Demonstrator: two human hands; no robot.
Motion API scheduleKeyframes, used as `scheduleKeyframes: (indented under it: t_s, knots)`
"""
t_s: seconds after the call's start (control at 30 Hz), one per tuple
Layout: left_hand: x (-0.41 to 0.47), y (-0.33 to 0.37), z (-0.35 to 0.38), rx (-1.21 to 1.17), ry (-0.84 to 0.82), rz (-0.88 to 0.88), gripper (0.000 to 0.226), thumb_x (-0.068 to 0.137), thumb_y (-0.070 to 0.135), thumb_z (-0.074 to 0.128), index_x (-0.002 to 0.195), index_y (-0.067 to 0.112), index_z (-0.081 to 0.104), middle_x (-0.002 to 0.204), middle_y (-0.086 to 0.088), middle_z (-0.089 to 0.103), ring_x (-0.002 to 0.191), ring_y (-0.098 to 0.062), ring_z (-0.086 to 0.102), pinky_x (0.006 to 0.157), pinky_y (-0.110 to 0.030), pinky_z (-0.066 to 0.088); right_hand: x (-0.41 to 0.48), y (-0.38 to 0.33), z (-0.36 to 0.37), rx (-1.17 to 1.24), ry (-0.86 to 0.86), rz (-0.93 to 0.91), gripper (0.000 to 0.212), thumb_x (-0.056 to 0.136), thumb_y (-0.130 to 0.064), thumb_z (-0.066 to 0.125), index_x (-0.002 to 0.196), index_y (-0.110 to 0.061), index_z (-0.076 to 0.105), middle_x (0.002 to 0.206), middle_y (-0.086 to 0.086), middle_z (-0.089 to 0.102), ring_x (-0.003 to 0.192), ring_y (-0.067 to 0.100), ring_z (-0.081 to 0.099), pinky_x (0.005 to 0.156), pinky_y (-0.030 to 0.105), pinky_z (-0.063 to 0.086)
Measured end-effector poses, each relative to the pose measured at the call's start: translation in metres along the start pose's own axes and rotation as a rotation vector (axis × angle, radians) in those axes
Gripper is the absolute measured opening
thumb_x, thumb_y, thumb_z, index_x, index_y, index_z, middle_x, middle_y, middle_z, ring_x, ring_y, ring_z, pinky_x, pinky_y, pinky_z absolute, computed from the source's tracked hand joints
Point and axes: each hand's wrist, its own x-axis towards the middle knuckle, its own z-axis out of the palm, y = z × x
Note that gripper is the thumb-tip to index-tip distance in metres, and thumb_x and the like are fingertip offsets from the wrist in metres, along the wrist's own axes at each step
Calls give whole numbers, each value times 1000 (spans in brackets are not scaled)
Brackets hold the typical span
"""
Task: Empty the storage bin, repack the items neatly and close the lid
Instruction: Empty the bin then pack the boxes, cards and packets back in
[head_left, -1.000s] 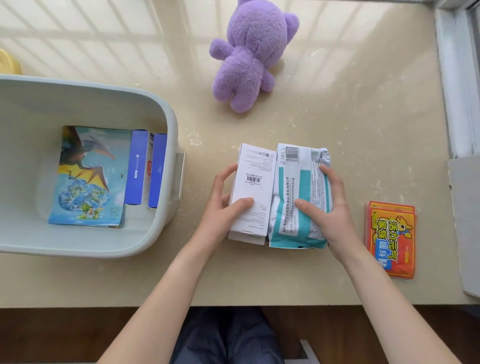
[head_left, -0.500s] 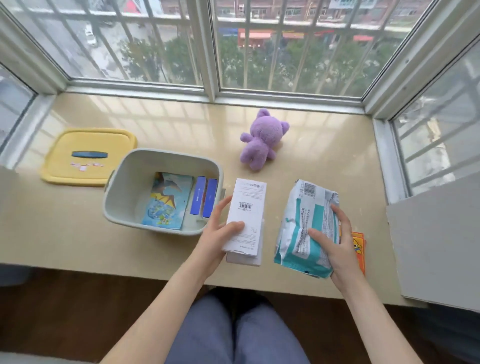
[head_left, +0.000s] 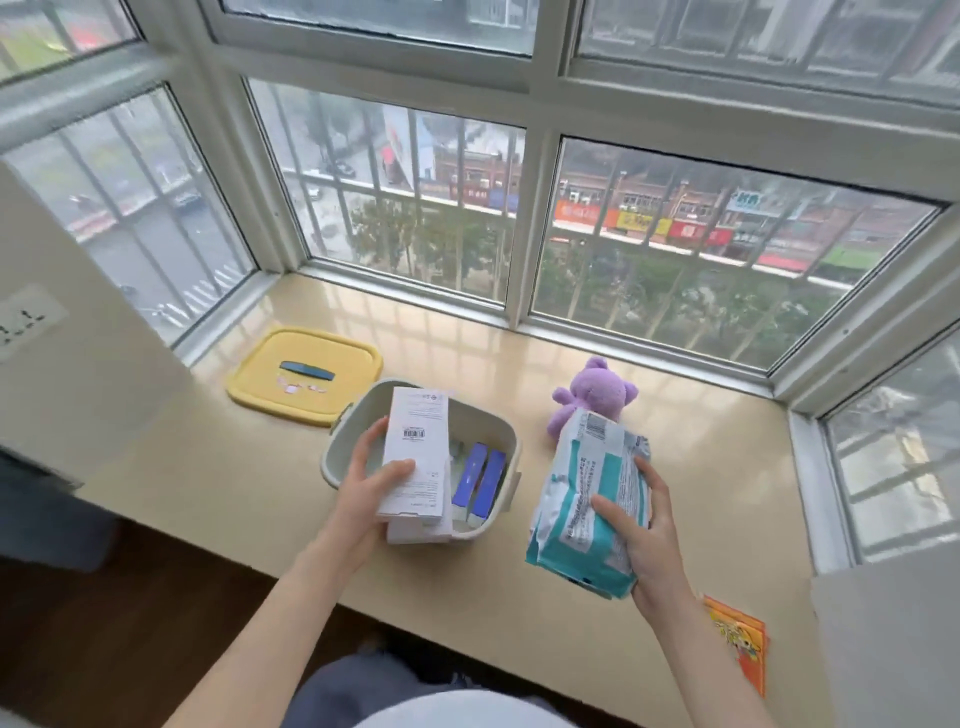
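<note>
Head view: L hand (head_left: 371, 488), lower ctr of frame, grasps a white box (head_left: 418, 447) w/ barcode label. The thumb lies across the box's face and the fingers (head_left: 371, 434) curl round its left edge. The box sits in frame over the near-left part of the storage bin (head_left: 467, 421). A 2nd white edge shows under it; can't tell if that's a separate box.

The bin is pale grey-green and open, at ctr of frame on the beige worktop (head_left: 234, 467). Inside, towards its right wall, two blue boxes (head_left: 478, 480) stand side by side on edge. The rest of the inside is mostly hidden by the white box.

R hand (head_left: 647, 540), lower right of ctr, grasps a teal & white soft pack (head_left: 587, 499): thumb across the front, fingers wrapped round the right edge. The pack is held up, right of the bin and apart from it. Its top end overlaps the purple plush toy (head_left: 592, 395) in frame.

The plush sits on the worktop, up & right of the bin. The yellow lid (head_left: 306, 400) lies flat at upper left of the bin, just beside it, w/ a dark blue handle (head_left: 306, 370) on top. An orange packet (head_left: 740, 639) lies flat at lower right, near the worktop's front edge. A barred window (head_left: 415, 208) fills the upper frame, street beyond.
</note>
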Motion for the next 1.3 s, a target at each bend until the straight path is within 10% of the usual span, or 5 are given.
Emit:
scheduleKeyframes:
  t_s: [0.67, 0.8, 1.3]
  knots:
    - [132, 76, -144, 265, -341, -200, 61, 86, 10, 69, 133, 40, 44, 98, 13, 75, 83, -19, 72, 73, -36, 54, -26, 79, 193, 90, 409, -19, 68, 82, -4, 74, 134, -40, 48, 127, 1, 61, 106, 23, 68, 84, 49, 58]
    - [142, 66, -141, 294, -356, -238, 65, 73, 23, 72, 130, 46, 48, 112, -12, 71, 92, -31, 71, 76, -38, 54, -17, 86, 197, 74, 447, -10, 70, 82, -2, 74, 135, -41, 47, 130, 1, 60, 110, 22, 67, 85, 47, 58]
    - [218, -45, -78, 539, -290, -264, 59, 79, 19, 70, 123, 53, 49, 118, -8, 66, 102, -25, 68, 72, -32, 59, 81, 133, 120, -189, 350, 29, 77, 76, 0, 78, 133, -42, 49, 129, -13, 55, 114, 9, 62, 83, 34, 59]
